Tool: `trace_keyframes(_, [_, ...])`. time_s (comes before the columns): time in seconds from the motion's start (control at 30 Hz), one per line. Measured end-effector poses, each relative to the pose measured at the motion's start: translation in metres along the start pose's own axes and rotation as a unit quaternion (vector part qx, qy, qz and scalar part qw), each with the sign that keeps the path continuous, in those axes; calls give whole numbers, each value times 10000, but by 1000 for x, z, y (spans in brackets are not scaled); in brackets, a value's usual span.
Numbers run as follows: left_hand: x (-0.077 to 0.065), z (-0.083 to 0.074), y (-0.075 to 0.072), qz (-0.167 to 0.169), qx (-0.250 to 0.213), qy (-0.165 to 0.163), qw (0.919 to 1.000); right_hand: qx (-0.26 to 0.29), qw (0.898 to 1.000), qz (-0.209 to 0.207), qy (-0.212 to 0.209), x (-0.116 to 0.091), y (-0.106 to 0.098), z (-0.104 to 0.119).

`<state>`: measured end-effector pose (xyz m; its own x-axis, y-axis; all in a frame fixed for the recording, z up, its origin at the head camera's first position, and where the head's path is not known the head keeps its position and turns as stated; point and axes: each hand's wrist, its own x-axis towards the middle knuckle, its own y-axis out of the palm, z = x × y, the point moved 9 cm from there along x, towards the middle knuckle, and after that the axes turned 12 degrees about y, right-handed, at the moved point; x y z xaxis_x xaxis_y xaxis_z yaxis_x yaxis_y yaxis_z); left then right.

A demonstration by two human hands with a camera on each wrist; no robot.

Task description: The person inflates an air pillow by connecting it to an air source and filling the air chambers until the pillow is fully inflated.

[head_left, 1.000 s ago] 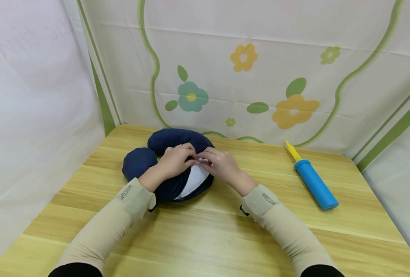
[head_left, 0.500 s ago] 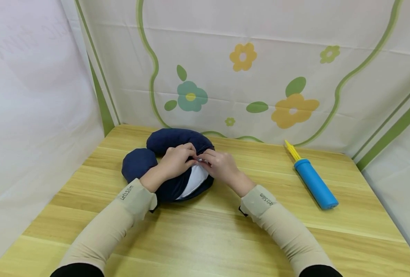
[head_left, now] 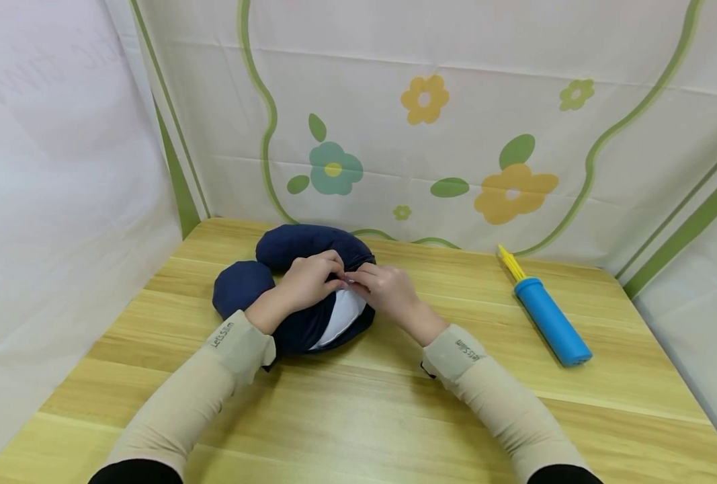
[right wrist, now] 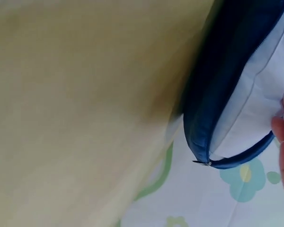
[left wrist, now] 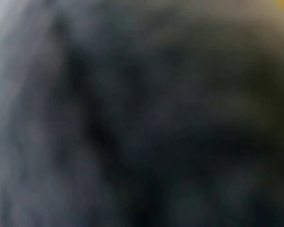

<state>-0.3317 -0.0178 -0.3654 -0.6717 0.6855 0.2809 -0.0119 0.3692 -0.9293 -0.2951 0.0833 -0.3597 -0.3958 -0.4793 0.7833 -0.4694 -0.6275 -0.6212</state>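
A navy U-shaped neck pillow (head_left: 310,243) lies on the table, its cover unzipped along one side. White inner lining (head_left: 341,316) bulges through the gap. My left hand (head_left: 307,281) rests over the pillow's middle, thumb and fingertips pinching at the top of the opening. From the other side my right hand (head_left: 390,290) pinches the same spot. A small pale piece between the fingertips is mostly hidden. In the right wrist view the zip edge and white lining (right wrist: 251,99) show, with fingertips (right wrist: 280,130) against the lining. The left wrist view is dark and blurred.
A blue hand pump (head_left: 552,323) with a yellow nozzle lies on the right of the wooden table (head_left: 358,423). Behind the table hangs a white cloth backdrop (head_left: 370,60) with printed flowers; pale cloth also hangs at both sides.
Both hands stay at the same spot on the neck pillow. My right fingertips shift slightly and cover more of the small pale piece. The pump has not moved.
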Motion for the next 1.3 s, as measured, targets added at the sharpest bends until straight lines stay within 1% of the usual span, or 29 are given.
trace_keyframes(0.17, [1, 5, 2, 131, -118, -155, 9997, 129, 9988, 416, 206, 4, 1, -3])
trace_keyframes(0.27, [1, 5, 2, 117, -185, -160, 9996, 107, 9982, 525, 275, 6, 2, -4])
trace_keyframes(0.43, [0, 2, 1, -2, -283, -98, 9996, 93, 9985, 461, 285, 6, 3, -5])
trace_keyframes(0.57, [0, -1, -1, -185, -243, -2, 9995, 58, 9988, 438, 223, 7, 2, -3])
trace_keyframes(0.67, [1, -2, -2, -319, -219, 62, 9992, -73, 9987, 473, 147, 8, 2, -1])
trace_keyframes(0.8, [1, -4, -4, -404, -179, 160, 9989, -263, 9984, 497, 5, 10, 3, 3])
trace_keyframes(0.97, [0, -3, -2, -307, -126, 135, 9994, -362, 9975, 577, -174, 10, 3, 6])
trace_keyframes(1.17, [-1, -2, -2, -204, 40, 45, 9998, -177, 9960, 875, -34, 11, 6, 3])
trace_keyframes(1.3, [-1, 0, -1, -117, 153, -99, 9998, -96, 9965, 828, -24, 11, 5, 2])
